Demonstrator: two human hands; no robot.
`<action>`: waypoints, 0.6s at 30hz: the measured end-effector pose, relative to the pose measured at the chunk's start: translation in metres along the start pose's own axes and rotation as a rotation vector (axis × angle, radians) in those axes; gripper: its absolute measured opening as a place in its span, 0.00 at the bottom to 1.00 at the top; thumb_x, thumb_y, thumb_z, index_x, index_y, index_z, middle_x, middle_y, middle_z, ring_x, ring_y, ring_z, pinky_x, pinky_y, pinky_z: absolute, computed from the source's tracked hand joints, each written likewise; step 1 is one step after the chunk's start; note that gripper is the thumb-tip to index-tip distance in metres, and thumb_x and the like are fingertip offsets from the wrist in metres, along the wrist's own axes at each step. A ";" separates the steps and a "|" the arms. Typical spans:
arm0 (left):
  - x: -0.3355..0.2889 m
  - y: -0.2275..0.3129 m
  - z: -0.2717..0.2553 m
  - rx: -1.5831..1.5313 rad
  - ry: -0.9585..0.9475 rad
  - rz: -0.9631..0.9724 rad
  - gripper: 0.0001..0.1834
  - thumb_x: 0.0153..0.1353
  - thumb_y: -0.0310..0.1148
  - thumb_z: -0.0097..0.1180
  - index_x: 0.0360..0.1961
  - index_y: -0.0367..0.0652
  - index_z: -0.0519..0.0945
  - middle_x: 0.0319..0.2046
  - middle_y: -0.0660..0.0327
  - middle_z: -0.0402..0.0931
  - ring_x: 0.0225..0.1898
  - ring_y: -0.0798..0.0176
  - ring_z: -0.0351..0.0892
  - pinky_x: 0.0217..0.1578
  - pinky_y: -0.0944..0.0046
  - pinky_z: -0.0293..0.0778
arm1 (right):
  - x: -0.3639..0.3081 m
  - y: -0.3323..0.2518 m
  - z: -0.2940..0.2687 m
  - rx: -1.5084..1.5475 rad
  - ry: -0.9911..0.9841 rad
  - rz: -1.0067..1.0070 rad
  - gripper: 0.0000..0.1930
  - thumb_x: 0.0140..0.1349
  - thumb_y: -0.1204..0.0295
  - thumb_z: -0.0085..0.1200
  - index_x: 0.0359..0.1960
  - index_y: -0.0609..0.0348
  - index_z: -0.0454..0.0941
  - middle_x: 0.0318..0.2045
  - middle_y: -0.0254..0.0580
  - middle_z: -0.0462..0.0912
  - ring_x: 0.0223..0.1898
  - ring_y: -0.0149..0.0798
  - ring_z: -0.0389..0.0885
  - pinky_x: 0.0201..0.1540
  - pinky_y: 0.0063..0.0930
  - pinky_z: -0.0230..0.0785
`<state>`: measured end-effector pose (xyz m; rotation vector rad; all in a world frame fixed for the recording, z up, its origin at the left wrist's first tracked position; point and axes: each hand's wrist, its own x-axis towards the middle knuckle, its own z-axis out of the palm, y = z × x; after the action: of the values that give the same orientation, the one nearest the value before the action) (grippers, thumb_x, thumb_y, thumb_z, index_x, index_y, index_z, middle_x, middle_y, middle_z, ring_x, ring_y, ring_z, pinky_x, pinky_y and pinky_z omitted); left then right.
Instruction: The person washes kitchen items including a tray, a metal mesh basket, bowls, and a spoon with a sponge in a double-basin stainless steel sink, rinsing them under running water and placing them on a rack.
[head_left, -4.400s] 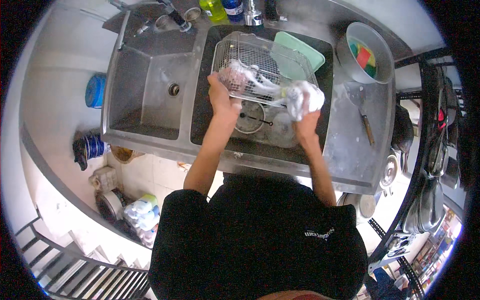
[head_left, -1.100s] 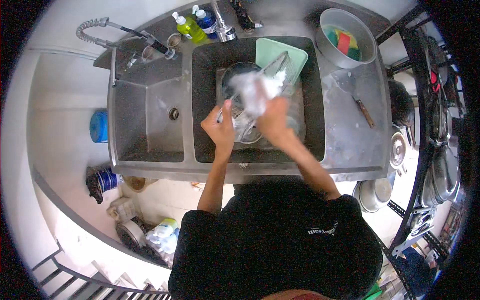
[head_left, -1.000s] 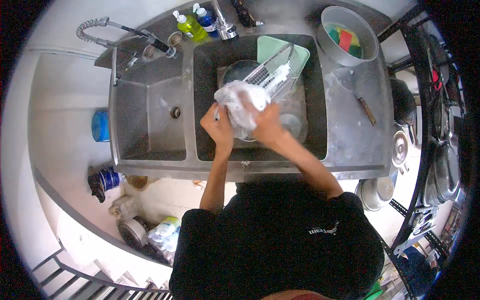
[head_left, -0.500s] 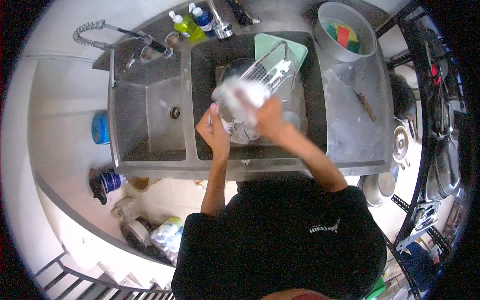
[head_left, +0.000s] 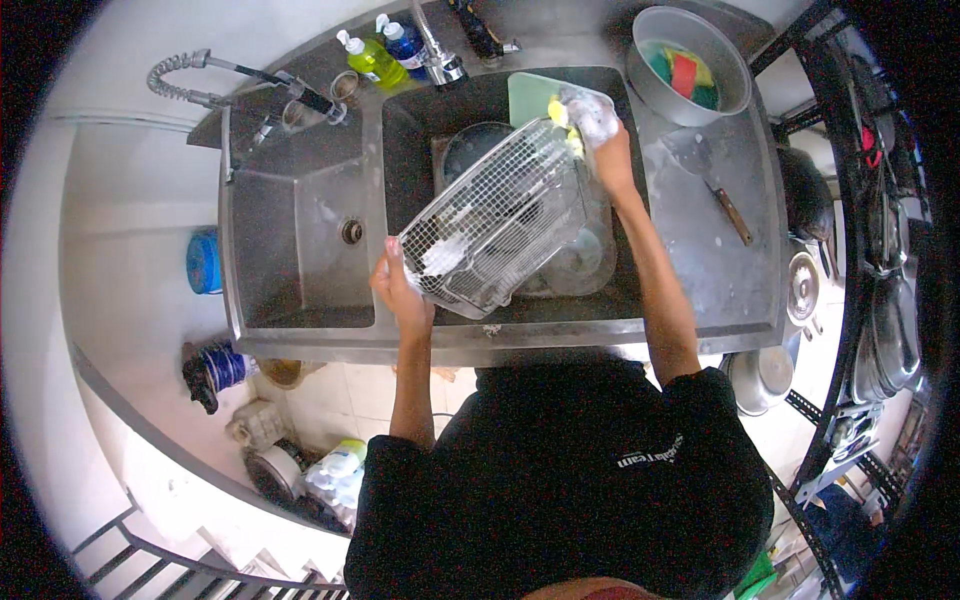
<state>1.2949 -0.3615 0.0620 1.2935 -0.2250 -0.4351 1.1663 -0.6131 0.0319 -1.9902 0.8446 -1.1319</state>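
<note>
Tilted over the right-hand sink basin (head_left: pixel 405 115) is a wire mesh basket (head_left: pixel 500 205), with patches of white foam on it. My left hand (head_left: pixel 403 295) grips its near left end, fingers wrapped over the rim. At the basket's far right corner, my right hand (head_left: pixel 614 158) is closed on a foam-covered sponge (head_left: pixel 592 115), with yellow showing through the suds. Behind the basket, a light green tray or board (head_left: pixel 530 97) leans at the back of the basin. Beneath are a dark round pan (head_left: pixel 462 150) and clear dishware (head_left: pixel 590 265), partly hidden by the mesh.
A faucet (head_left: pixel 443 62) and two pump bottles (head_left: pixel 372 60) stand behind the basin. On the right counter are a grey tub (head_left: pixel 690 105) with sponges and a wooden-handled spatula (head_left: pixel 733 215). The left basin (head_left: pixel 325 285) has a drain; a black shelf (head_left: pixel 850 250) stands far right.
The basket has swung down and spread lengthwise across the basin. My right hand, with the foamy sponge, has moved from the middle to the far right corner; my left hand has shifted slightly left.
</note>
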 end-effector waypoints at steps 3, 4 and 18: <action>0.003 -0.001 0.001 -0.131 0.030 -0.159 0.17 0.58 0.40 0.42 0.30 0.34 0.72 0.27 0.58 0.73 0.27 0.68 0.72 0.29 0.68 0.68 | 0.000 -0.008 -0.006 -0.154 -0.040 0.153 0.18 0.52 0.66 0.45 0.44 0.60 0.67 0.33 0.54 0.74 0.34 0.51 0.73 0.35 0.38 0.66; 0.004 0.001 0.004 -0.196 0.074 -0.224 0.18 0.58 0.41 0.41 0.30 0.34 0.72 0.28 0.57 0.73 0.28 0.66 0.73 0.31 0.67 0.70 | -0.002 -0.014 -0.008 -0.188 -0.063 0.269 0.18 0.53 0.66 0.45 0.45 0.60 0.66 0.33 0.54 0.73 0.34 0.52 0.73 0.35 0.39 0.66; 0.014 -0.013 0.007 -0.316 -0.112 -0.355 0.21 0.58 0.44 0.40 0.41 0.35 0.68 0.37 0.56 0.71 0.38 0.62 0.72 0.37 0.63 0.69 | -0.073 -0.084 0.014 0.042 -0.535 -0.364 0.17 0.48 0.68 0.50 0.42 0.53 0.68 0.37 0.41 0.74 0.38 0.44 0.73 0.42 0.35 0.66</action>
<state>1.3026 -0.3763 0.0500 0.9982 -0.0158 -0.8139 1.1656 -0.5049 0.0622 -2.3104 0.1862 -0.7255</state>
